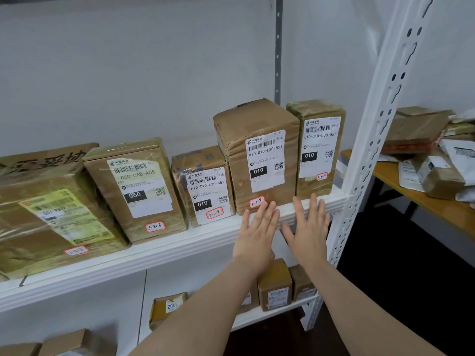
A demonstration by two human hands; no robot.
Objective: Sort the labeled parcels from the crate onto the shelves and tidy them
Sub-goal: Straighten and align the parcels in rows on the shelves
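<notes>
Several taped brown parcels stand in a row on the white shelf [154, 253]. From the left: parcel 3-2-5 [51, 222], parcel 3-2-6 [136, 188], parcel 3-2-7 [203, 186], tall parcel 3-2-8 [259, 155] and parcel 3-2-9 [318, 147]. Both hands are stretched flat with straight fingers in front of the shelf edge. My left hand [257, 232] reaches just below parcel 3-2-8, fingertips at its lower front. My right hand [308, 224] lies below parcel 3-2-9. Neither holds anything. The crate is out of view.
A white perforated upright [375, 129] stands right of the row. Beyond it a wooden table [437, 206] carries a loose pile of parcels and bags. A lower shelf holds small boxes [275, 289] and a yellow box [167, 307].
</notes>
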